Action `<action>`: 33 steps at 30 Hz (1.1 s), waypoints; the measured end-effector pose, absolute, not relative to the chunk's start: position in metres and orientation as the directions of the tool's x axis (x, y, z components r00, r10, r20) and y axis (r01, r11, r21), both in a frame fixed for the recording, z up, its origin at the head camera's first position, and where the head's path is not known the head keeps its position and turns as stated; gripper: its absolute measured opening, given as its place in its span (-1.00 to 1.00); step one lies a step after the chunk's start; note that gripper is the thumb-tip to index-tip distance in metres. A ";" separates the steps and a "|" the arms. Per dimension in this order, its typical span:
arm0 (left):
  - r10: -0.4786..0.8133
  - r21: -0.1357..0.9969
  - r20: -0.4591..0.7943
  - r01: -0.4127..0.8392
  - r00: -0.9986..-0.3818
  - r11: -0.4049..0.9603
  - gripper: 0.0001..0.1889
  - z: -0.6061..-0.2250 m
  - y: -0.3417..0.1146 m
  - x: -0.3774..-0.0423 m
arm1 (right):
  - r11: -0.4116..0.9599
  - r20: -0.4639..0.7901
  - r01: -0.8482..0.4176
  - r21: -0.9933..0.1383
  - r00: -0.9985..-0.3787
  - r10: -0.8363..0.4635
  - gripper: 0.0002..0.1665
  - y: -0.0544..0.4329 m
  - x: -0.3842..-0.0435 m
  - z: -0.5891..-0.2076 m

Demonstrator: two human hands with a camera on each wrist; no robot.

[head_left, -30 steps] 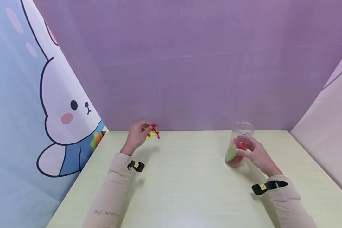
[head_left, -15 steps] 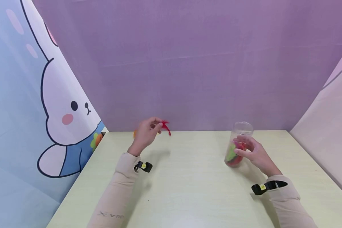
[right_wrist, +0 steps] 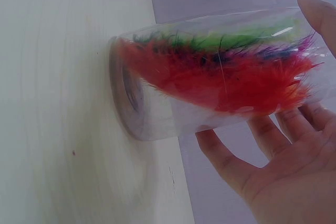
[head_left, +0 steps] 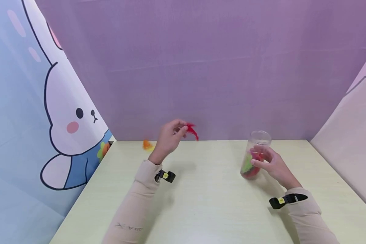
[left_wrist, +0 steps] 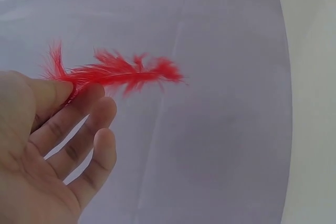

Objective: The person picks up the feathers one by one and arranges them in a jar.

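Observation:
Between thumb and fingertips my left hand (head_left: 169,137) pinches a red feather (left_wrist: 126,74) by one end. Its fluffy length sticks out to the right, raised above the far edge of the table. My right hand (head_left: 274,166) grips a clear plastic jar (head_left: 260,138) standing on the table, thumb on one side and fingers on the other. The jar's mouth shows no lid. Inside it, red feathers (right_wrist: 226,82) and green feathers (right_wrist: 226,38) stand upright, with some dark and purple ones between them.
An orange feather (head_left: 147,145) lies at the table's back edge, left of my left hand, with a yellow one beside it, partly hidden by the wrist. The pale table (head_left: 207,203) meets a purple cloth backdrop (head_left: 183,67). A printed rabbit cloth (head_left: 70,101) hangs at left.
My left hand has moved right and slightly up with the red feather, away from the orange and yellow feathers, uncovering the orange one. My right hand and the jar have stayed put.

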State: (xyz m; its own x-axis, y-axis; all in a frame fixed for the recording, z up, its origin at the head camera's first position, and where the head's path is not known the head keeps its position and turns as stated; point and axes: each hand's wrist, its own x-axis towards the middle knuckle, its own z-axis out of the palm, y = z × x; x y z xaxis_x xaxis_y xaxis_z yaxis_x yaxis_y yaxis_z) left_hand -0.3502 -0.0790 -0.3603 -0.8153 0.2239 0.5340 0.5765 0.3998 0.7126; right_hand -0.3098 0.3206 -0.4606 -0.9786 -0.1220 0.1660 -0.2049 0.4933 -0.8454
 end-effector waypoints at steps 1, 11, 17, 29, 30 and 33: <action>0.228 0.713 0.537 0.581 -0.812 0.392 -0.86 -0.359 -0.076 -0.350 | 0.494 0.166 -0.205 -0.845 -0.979 -0.121 -0.20 0.320 -0.310 -0.461; 0.267 0.705 0.571 0.630 -0.776 0.325 -0.86 -0.347 -0.043 -0.345 | 0.488 0.154 -0.196 -0.851 -0.980 -0.126 -0.16 0.322 -0.311 -0.461; 0.297 0.699 0.580 0.650 -0.759 0.297 -0.83 -0.341 -0.020 -0.342 | 0.493 0.166 -0.207 -0.845 -0.978 -0.126 -0.17 0.324 -0.311 -0.462; 0.335 0.724 0.579 0.658 -0.743 0.207 -0.82 -0.333 0.018 -0.332 | 0.494 0.163 -0.200 -0.846 -0.980 -0.116 -0.21 0.323 -0.307 -0.465; 0.337 0.728 0.577 0.656 -0.744 0.201 -0.82 -0.332 0.021 -0.331 | 0.494 0.164 -0.201 -0.846 -0.979 -0.117 -0.21 0.323 -0.308 -0.465; 0.344 0.733 0.576 0.655 -0.741 0.184 -0.83 -0.330 0.030 -0.328 | 0.493 0.165 -0.203 -0.846 -0.979 -0.119 -0.21 0.324 -0.307 -0.466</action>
State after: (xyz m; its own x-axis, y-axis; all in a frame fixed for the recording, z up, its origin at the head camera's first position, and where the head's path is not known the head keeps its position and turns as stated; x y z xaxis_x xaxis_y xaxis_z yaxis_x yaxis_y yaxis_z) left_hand -0.3282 0.0302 -0.3298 -0.7414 0.3443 0.5761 0.6550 0.1842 0.7328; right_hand -0.3073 0.3239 -0.4655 -0.9790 -0.1187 0.1655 -0.2028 0.4930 -0.8461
